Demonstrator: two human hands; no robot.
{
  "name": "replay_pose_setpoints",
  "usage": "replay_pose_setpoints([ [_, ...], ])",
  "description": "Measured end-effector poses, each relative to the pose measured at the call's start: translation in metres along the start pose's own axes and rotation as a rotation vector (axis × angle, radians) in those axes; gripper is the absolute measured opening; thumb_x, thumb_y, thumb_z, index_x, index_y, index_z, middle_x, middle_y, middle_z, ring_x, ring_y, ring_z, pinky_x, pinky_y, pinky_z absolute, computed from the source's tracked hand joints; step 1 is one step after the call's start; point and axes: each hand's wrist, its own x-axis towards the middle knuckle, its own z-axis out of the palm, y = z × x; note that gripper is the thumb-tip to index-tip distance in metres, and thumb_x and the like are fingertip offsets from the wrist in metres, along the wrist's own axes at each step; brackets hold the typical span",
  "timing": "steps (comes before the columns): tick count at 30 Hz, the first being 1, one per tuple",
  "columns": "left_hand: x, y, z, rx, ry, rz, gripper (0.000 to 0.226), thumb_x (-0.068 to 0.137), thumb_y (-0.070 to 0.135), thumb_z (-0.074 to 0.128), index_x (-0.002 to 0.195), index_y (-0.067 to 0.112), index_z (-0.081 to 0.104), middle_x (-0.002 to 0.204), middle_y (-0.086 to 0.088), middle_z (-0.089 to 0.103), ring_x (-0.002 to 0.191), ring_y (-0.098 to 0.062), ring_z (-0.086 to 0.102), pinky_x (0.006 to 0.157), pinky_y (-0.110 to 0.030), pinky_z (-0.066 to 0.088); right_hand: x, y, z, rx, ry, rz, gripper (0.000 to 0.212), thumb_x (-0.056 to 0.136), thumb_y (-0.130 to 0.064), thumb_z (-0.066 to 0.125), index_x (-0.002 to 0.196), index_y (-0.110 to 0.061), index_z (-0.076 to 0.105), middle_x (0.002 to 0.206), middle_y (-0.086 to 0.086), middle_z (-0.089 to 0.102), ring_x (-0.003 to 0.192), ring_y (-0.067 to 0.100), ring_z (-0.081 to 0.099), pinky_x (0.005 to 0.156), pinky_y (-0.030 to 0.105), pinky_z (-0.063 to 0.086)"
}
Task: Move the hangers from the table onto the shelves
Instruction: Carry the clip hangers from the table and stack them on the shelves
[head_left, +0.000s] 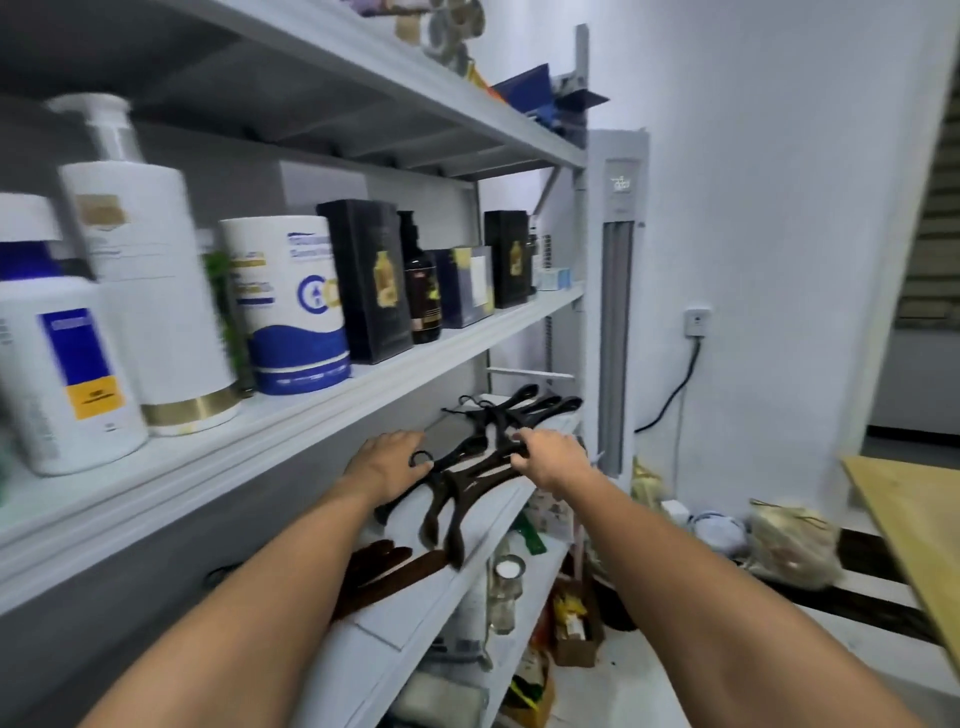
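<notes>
Several dark brown hangers (470, 480) lie in a bundle on the white shelf (410, 618), under the shelf of bottles. My left hand (389, 460) rests on the bundle's left side, fingers over a hook. My right hand (550, 457) grips the bundle's right end with curled fingers. More dark hangers (524, 408) lie further back on the same shelf. Another brown hanger (395, 571) lies nearer me, partly hidden by my left forearm.
Bottles (150, 291), a white tub (291, 306) and black boxes (369, 280) fill the shelf above. Lower shelves hold jars (506, 587) and packets. A tall white appliance (615, 301) stands beside the rack. Bags (795, 540) lie on the floor; a wooden table corner (914, 519) is at right.
</notes>
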Motion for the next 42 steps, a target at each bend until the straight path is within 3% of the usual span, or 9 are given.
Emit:
replay_pose_setpoints([
  [10, 0.107, 0.142, 0.029, 0.029, 0.021, 0.289, 0.053, 0.094, 0.040, 0.047, 0.142, 0.018, 0.038, 0.144, -0.004, 0.046, 0.130, -0.023, 0.044, 0.107, -0.035, 0.035, 0.009, 0.169, -0.046, -0.063, 0.095, 0.244, 0.047, 0.096, -0.034, 0.044, 0.141, -0.019, 0.043, 0.134, 0.010, 0.054, 0.122, 0.029, 0.051, 0.099, 0.040, 0.040],
  [21, 0.191, 0.303, 0.049, 0.055, 0.010, 0.516, 0.056, 0.098, 0.040, 0.040, 0.147, 0.017, 0.027, 0.149, -0.004, 0.037, 0.136, -0.023, 0.036, 0.112, -0.036, 0.029, -0.013, 0.326, -0.078, -0.143, 0.193, 0.476, 0.046, 0.097, -0.032, 0.042, 0.141, -0.018, 0.044, 0.131, 0.008, 0.056, 0.118, 0.027, 0.052, 0.097, 0.038, 0.038],
  [42, 0.249, 0.569, 0.111, -0.007, -0.034, 0.998, 0.052, 0.100, 0.038, 0.038, 0.146, 0.018, 0.027, 0.150, -0.005, 0.035, 0.137, -0.023, 0.034, 0.113, -0.034, 0.025, -0.143, 0.524, -0.096, -0.257, 0.205, 1.000, 0.044, 0.098, -0.031, 0.041, 0.141, -0.019, 0.043, 0.133, 0.009, 0.054, 0.118, 0.028, 0.052, 0.094, 0.037, 0.040],
])
